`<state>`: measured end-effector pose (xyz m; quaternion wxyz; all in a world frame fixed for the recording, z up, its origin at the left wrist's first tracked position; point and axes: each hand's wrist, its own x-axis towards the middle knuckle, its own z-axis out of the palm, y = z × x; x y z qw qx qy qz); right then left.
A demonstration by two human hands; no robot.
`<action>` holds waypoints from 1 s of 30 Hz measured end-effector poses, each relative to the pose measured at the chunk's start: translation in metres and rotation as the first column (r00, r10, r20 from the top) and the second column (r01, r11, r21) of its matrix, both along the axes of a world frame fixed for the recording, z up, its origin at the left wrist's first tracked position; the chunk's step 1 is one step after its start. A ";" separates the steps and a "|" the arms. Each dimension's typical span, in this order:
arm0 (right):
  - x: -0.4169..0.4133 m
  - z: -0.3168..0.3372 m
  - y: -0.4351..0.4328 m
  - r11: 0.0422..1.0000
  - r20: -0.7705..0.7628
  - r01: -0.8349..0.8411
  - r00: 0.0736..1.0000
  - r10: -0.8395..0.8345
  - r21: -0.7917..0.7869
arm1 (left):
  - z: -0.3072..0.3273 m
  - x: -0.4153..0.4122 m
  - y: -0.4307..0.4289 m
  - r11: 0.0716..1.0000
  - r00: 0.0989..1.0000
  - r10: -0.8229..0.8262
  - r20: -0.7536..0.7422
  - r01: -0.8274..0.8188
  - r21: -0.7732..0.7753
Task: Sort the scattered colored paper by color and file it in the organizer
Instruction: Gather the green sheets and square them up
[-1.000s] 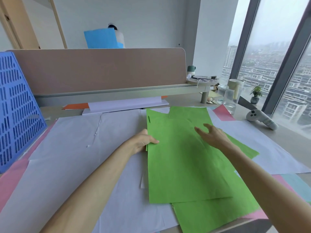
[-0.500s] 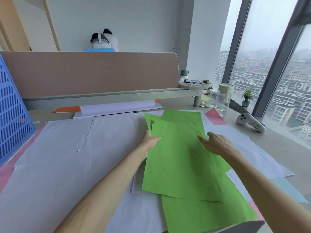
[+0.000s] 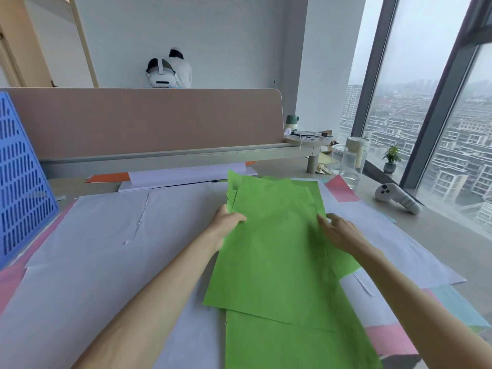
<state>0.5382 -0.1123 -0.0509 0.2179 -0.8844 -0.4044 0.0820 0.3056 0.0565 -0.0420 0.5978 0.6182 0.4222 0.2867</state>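
Green paper sheets (image 3: 271, 251) lie overlapped on white paper (image 3: 106, 235); left hand (image 3: 229, 222) pinches their edge, right hand (image 3: 343, 234) rests spread-fingered on them.

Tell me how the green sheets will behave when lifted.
Probably floppy: the green sheets look thin and large. Likely to slide apart, since they lie fanned, unaligned. Probably light: the left hand grips just one edge.

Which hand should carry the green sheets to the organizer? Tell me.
Probably left: the left hand grips the green sheets, nearer the blue organizer; the right hand only touches them.
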 end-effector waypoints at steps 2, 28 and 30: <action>0.000 0.002 0.003 1.000 -0.013 0.007 1.000 -0.007 0.001 | -0.012 -0.011 0.023 0.999 1.000 -0.012 0.009 0.012 -0.043; -0.081 0.014 0.051 0.974 -0.056 -0.223 0.973 0.225 0.046 | -0.004 -0.069 0.015 0.984 0.986 0.136 -0.096 -0.124 0.125; -0.082 0.009 0.050 0.956 0.002 -0.293 0.956 0.293 -0.021 | 0.002 -0.080 0.013 0.981 0.984 0.148 -0.096 -0.133 0.144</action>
